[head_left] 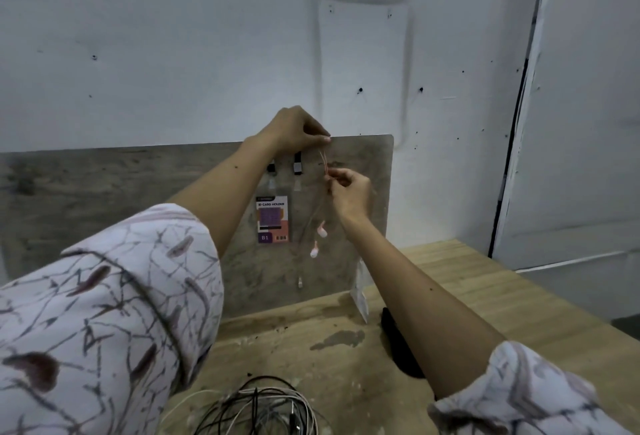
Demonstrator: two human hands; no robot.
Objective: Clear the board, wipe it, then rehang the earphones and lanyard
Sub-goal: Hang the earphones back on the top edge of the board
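The wooden table [467, 282] was stained — a grey board [114, 199] stood upright on it, a tangle of cables [263, 407] near its front edge.

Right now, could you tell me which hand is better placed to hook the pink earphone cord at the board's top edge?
Left. The left hand already pinches the pink earphone cord at the board top edge; the right hand holds the cord lower down.
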